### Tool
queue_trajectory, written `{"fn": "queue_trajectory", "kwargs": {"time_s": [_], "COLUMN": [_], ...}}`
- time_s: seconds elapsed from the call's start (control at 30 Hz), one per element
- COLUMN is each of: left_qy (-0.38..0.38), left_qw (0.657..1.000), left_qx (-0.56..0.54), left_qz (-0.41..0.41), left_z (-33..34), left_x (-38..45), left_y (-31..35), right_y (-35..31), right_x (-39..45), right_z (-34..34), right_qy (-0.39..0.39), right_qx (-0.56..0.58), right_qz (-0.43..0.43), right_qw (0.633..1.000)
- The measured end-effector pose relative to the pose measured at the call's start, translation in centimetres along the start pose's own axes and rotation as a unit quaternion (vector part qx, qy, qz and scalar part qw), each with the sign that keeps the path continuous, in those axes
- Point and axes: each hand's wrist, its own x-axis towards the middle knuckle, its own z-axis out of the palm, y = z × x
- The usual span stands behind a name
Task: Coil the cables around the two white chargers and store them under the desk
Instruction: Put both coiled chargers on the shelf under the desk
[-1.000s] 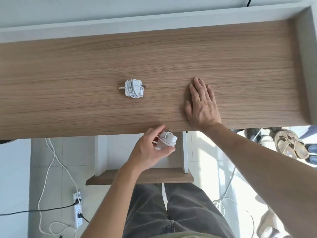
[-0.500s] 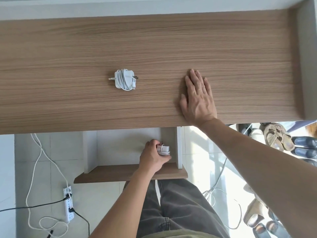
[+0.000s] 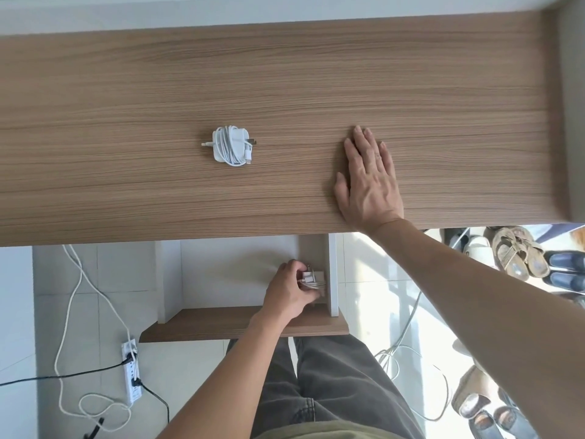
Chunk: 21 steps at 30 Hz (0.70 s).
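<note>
Left hand point(image 3: 289, 291) grips one coiled white charger point(image 3: 311, 280) in the under-desk shelf point(image 3: 221, 323), right corner, not released yet. Right hand point(image 3: 368, 182) lies flat, fingers straight, on desk point(image 3: 126, 90). Second coiled charger point(image 3: 231, 145) sits on desktop, unstored. Roughly halfway.

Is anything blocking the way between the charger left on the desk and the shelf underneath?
Nothing visible does. The coiled charger lies alone on the desk. In the shelf, the left hand holds the other charger against the right wall; the rest looks free.
</note>
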Motion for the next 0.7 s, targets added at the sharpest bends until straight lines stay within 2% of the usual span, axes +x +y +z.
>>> {"fn": "queue_trajectory", "kwargs": {"time_s": [0.33,0.5,0.6,0.7], "left_qy": [-0.019,0.011,0.046,0.136], "left_qw": [0.996,0.998,0.993,0.978], "left_qx": [0.079,0.012,-0.060,-0.087], "left_qz": [0.022,0.059,0.088,0.135], "left_z": [-3.7,-9.6,-13.7,-17.4], "left_x": [-1.7,-3.3,-3.0,-2.2], "left_y": [0.0,2.2,4.4,7.0], "right_y": [-0.1,-0.1,0.0,0.0], "right_x": [0.0,-0.1,0.0,0.0], "right_z": [-0.2,-0.2,-0.1,0.0], "right_qy": [-0.011,-0.011,-0.011,-0.005], "right_qx": [0.002,0.003,0.005,0.009], "right_qz": [0.005,0.004,0.004,0.005], "right_qw": [1.000,1.000,1.000,1.000]}}
